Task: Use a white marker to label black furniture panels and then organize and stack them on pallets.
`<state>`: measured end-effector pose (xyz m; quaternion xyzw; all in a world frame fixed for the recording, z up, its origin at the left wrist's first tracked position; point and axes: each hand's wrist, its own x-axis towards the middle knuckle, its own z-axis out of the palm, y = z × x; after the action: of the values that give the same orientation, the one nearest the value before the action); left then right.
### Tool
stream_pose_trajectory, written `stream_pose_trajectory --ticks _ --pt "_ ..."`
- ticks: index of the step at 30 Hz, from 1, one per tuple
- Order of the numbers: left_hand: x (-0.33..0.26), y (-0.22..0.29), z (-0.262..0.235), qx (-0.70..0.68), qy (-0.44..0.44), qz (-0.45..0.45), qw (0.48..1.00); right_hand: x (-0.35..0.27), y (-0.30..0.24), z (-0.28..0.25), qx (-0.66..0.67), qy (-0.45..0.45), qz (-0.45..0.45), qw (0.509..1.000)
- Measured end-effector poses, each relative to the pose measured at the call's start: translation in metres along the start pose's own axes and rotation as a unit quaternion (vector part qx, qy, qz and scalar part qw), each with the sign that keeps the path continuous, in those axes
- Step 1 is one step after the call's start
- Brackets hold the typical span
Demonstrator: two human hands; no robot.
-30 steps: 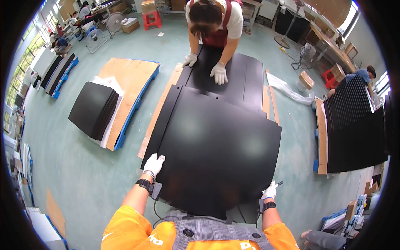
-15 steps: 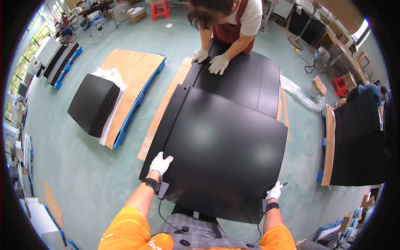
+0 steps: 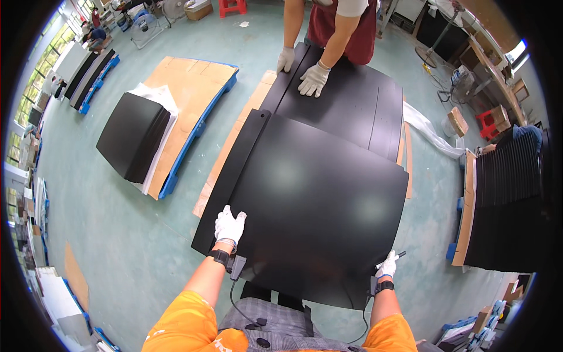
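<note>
Two white-gloved hands of the wearer are on one large, smooth black panel [image 3: 316, 211], which lies in the centre, its near edge at the wearer's waist. The left hand [image 3: 229, 227] rests on the panel's near left part, its grip wide, fingers spread and holding nothing. The right hand [image 3: 387, 265] is at the near right edge, its grip narrow around one dark-tipped marker [image 3: 401, 254]; whether it also pinches the panel cannot be told.

One narrow black strip [image 3: 231, 182] runs along the panel's left side, with one small hole near its far end. Beyond, one second black panel [image 3: 352, 111] lies partly covered by the first. Across from the wearer, one co-worker in a dark red apron has two gloved hands there: one [image 3: 285, 60] at the left edge, one [image 3: 315, 80] flat on top.

To the left, one stack of black panels [image 3: 132, 135] sits on one cardboard-covered blue pallet [image 3: 199, 126]. To the right stands one larger black stack [image 3: 504, 205]. Two red stools show, one [image 3: 233, 7] at the top, one [image 3: 487, 125] at right.
</note>
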<state>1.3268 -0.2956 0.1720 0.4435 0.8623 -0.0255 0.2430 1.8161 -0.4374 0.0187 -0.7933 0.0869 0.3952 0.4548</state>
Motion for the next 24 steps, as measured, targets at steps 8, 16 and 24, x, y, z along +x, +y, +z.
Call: stream_pose_trajectory --ticks 8,16,24 --pt "0.006 0.001 0.006 0.168 0.113 0.033 0.979 0.005 0.003 0.006 -0.007 0.032 0.006 0.999" --pt "0.032 -0.046 0.008 0.081 0.04 -0.084 0.992 -0.005 0.005 0.006 -0.096 0.0 -0.035 0.995" --pt "0.043 -0.056 0.013 0.069 0.054 -0.07 0.994 -0.036 -0.003 0.027 -0.135 0.045 -0.056 0.988"
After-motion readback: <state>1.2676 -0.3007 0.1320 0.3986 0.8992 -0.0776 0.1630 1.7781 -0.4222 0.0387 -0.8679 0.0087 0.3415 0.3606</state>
